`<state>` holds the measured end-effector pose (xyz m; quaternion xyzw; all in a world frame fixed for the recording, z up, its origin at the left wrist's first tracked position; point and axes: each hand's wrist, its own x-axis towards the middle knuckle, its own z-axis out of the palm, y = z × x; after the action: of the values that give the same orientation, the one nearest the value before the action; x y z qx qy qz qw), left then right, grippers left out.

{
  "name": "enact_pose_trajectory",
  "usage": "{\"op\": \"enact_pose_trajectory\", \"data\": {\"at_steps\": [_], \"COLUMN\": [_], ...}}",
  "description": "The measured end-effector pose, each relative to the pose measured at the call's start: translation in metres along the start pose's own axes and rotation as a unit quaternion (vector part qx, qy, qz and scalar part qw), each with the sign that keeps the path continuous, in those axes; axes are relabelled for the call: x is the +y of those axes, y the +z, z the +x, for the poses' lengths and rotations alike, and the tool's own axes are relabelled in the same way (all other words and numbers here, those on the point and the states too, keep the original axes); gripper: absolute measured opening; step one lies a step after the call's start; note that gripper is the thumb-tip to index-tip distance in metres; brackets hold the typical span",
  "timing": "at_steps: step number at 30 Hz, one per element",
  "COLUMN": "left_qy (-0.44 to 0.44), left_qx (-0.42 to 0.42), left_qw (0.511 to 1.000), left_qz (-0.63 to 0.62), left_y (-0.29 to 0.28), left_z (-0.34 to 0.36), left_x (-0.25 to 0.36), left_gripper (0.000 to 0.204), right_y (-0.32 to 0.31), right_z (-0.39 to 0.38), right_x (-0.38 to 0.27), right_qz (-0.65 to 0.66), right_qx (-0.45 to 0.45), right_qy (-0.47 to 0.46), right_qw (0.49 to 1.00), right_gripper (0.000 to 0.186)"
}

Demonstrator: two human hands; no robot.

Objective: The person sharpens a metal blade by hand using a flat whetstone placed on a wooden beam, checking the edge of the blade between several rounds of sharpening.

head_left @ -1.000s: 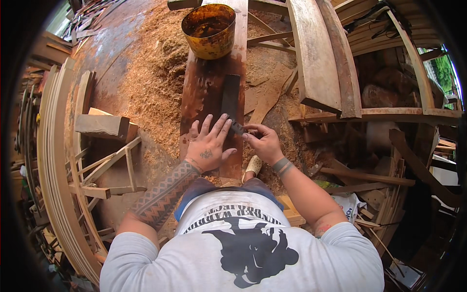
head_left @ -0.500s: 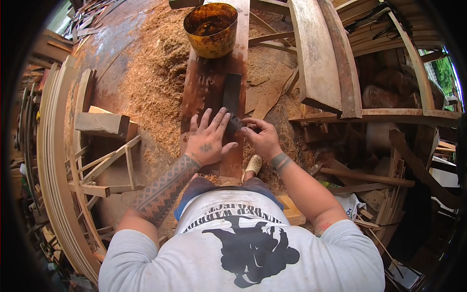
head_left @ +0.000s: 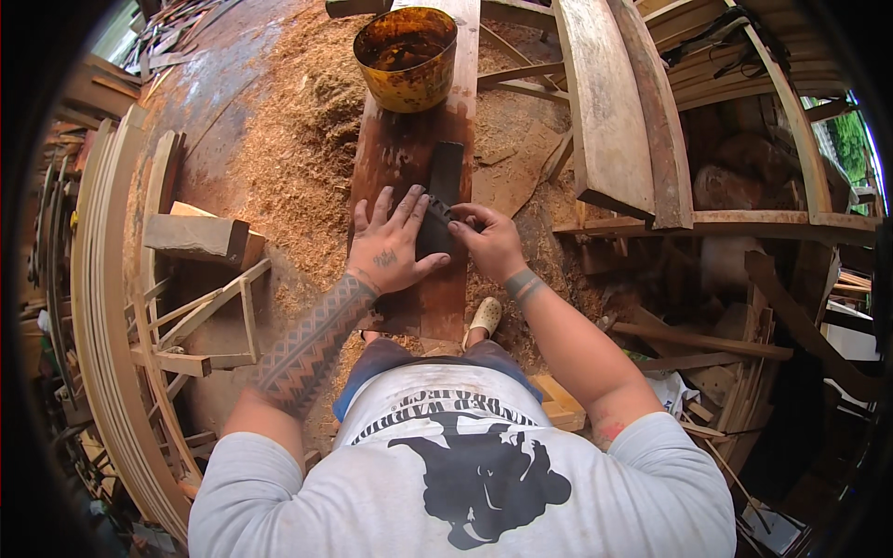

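On a wet brown plank [head_left: 377,153] in front of me lies a long dark grey block [head_left: 446,166], which looks like a sharpening stone. A small dark flat piece with notches [head_left: 438,212], perhaps a metal blade, rests across the stone. My left hand [head_left: 386,249] is spread flat, its fingertips pressing at the piece's left edge. At the other end, my right hand [head_left: 493,245] pinches the piece between thumb and fingers. Part of the stone is hidden beneath the piece and my hands.
A yellow, brown-stained bucket [head_left: 406,82] with dark liquid stands farther along the plank. Sawdust [head_left: 307,149] covers the floor to the left. Thick boards [head_left: 605,112] rise at the right, and long wood strips [head_left: 102,307] stand at the left. A squared timber block [head_left: 193,236] sits nearer.
Both hands have shifted slightly, the left one to the left and the right one up and left. The dark piece has turned to a slant, and more of it shows.
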<state>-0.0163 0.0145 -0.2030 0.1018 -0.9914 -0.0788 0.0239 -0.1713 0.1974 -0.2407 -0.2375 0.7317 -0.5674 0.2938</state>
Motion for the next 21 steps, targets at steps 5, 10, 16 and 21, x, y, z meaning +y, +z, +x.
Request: {"op": "enact_pose_trajectory", "data": {"at_steps": [5, 10, 16, 21], "left_qy": [-0.015, -0.022, -0.028, -0.043], "left_qx": [-0.016, -0.017, -0.002, 0.010], "left_qw": [1.000, 1.000, 0.998, 0.985], "left_qz": [0.010, 0.003, -0.061, -0.169], "left_y": [0.000, 0.006, 0.008, 0.002], "left_z": [0.005, 0.009, 0.021, 0.033], "left_x": [-0.004, -0.012, -0.027, -0.036], "left_gripper": [0.113, 0.120, 0.116, 0.102], "right_y": [0.004, 0.008, 0.011, 0.005], "right_z": [0.009, 0.015, 0.028, 0.032], "right_x": [0.003, -0.003, 0.000, -0.007], "right_qz": [-0.058, -0.075, -0.054, 0.070], "right_qx": [0.030, 0.038, 0.030, -0.016], "right_qy": [-0.057, -0.070, -0.067, 0.013], "right_qw": [0.996, 0.994, 0.996, 0.997], "right_gripper": [0.032, 0.032, 0.031, 0.030]}}
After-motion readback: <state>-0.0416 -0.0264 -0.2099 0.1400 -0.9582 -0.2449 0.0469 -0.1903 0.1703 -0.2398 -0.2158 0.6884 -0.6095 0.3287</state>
